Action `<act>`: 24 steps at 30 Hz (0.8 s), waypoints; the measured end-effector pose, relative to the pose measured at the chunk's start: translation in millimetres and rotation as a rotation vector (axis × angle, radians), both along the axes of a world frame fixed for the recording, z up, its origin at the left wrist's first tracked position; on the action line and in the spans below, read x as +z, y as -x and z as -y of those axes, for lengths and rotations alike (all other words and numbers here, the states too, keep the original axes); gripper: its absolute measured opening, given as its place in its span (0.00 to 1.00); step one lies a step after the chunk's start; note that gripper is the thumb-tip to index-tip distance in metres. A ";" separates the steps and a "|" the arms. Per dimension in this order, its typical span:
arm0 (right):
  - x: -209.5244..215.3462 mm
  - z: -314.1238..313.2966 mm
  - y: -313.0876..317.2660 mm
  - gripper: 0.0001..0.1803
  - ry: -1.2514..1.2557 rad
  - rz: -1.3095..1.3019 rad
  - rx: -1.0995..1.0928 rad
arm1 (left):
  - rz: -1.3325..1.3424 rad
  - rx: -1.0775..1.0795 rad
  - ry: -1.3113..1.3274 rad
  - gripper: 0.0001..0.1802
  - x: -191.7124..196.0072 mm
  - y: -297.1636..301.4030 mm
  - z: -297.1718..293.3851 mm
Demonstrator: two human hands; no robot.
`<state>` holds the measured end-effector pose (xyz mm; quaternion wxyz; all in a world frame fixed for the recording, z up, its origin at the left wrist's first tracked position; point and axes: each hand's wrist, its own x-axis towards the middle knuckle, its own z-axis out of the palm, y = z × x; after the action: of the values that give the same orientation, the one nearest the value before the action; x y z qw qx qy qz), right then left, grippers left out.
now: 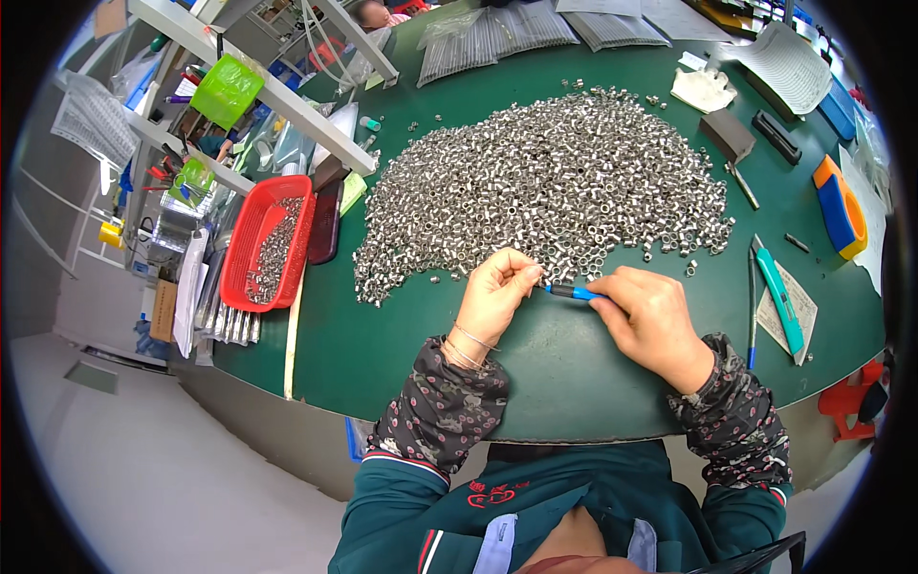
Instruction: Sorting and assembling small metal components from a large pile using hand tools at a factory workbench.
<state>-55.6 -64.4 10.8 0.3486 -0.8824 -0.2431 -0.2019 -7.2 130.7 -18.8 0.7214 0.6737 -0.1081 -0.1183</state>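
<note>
A broad heap of small silvery metal rings (535, 182) covers the middle of the green table. At its near edge, my left hand (497, 295) is closed in a pinch between thumb and index finger. Whatever sits in that pinch is mostly hidden and too small to make out. My right hand (650, 320) grips a blue and black pen-shaped tool (572, 292) with thumb and fingers. The tool lies nearly level and points left, its tip end meeting the left fingertips. Several loose rings lie just beyond both hands.
To the left stands a red plastic basket (232, 251) holding more rings. On the right lie a teal utility knife (779, 297), a blue pen (752, 325), a dark block (727, 135) and a blue and yellow tape dispenser (840, 210). White gloves (703, 89) rest at the far right.
</note>
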 end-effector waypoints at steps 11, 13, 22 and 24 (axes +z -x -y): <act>-1.8 -1.0 -2.2 0.07 0.007 0.029 -0.058 | -0.208 -0.024 0.149 0.06 2.3 -0.6 -1.6; -1.6 -0.8 -2.0 0.07 0.010 0.022 -0.050 | -0.203 -0.020 0.141 0.06 2.7 -0.7 -1.4; -2.9 0.7 -3.1 0.06 0.003 0.025 -0.099 | -0.107 -0.005 0.035 0.04 -1.4 0.5 -1.3; -3.5 0.8 -2.5 0.06 0.031 0.016 -0.095 | -0.070 0.007 0.013 0.04 -2.8 0.5 -0.1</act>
<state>-53.1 -65.2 7.3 0.3230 -0.8965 -0.2070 -0.2216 -7.7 130.8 -21.7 0.7295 0.6649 -0.0812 -0.1387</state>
